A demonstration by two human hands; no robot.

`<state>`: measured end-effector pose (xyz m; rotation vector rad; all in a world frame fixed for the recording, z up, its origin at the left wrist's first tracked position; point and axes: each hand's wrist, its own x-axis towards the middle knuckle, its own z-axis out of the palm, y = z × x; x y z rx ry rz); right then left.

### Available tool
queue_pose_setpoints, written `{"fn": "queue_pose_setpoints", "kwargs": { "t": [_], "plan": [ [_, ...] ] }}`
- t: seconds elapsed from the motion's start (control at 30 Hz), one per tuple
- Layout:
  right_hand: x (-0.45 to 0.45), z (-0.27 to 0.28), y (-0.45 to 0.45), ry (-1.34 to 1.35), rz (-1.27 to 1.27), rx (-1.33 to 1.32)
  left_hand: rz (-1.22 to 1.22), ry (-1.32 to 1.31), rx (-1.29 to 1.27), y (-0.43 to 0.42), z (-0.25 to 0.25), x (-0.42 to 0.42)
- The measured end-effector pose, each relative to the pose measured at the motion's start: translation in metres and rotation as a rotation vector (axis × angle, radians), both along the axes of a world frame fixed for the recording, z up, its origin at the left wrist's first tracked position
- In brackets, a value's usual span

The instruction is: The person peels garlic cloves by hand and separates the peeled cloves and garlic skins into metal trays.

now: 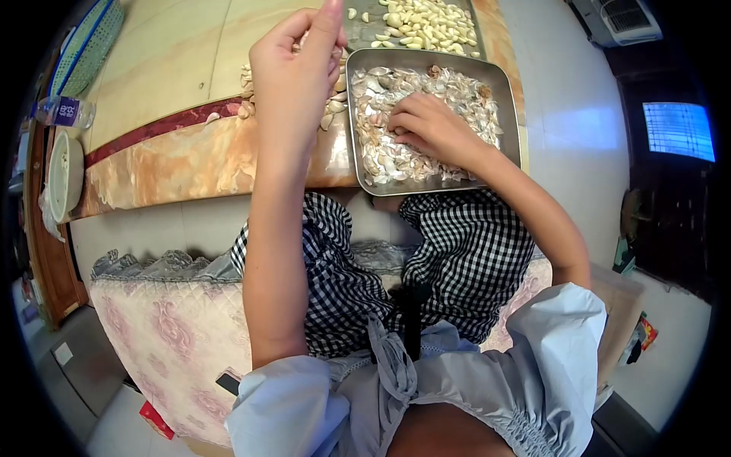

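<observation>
My left hand (297, 72) is raised over the marble-patterned table, fingers curled and thumb up. Pinkish-white garlic cloves (302, 39) show between its fingers. Beneath and beside this hand, unpeeled garlic cloves (332, 108) lie on the tabletop. My right hand (435, 129) rests inside a rectangular metal tray (512, 114), on a thick layer of papery garlic skins (388, 156). Its fingers are bent and drawn together, and what they grip, if anything, is hidden. Beyond the tray's far rim, peeled garlic cloves (430, 23) lie in a pile on a grey surface.
The tray sits at the near edge of the table (183, 164), right above my knees. A pale bowl (66, 175), a plastic bottle (68, 112) and a green basket (87, 49) are at the far left. A phone (228, 382) lies on the quilted seat cover (167, 327).
</observation>
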<state>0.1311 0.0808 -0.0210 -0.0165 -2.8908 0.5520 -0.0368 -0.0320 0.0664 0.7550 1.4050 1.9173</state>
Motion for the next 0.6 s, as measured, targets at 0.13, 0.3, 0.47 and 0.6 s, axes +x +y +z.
{"fn": "queue_pose_setpoints", "kwargs": {
  "t": [0.13, 0.3, 0.47, 0.6],
  "plan": [
    [0.009, 0.003, 0.001, 0.067, -0.158, -0.2, 0.035, 0.103, -0.08, -0.001, -0.002, -0.001],
    [0.024, 0.004, 0.001, 0.276, -0.597, -0.948, 0.042, 0.196, -0.105, 0.007, -0.009, 0.004],
    [0.06, 0.021, 0.018, 0.5, -0.312, -2.584, 0.045, 0.38, -0.116, 0.009, -0.014, 0.004],
    [0.151, 0.021, 0.055, 0.741, -0.149, -2.312, 0.03, 0.389, -0.17, 0.01, -0.01, 0.008]
  ]
}}
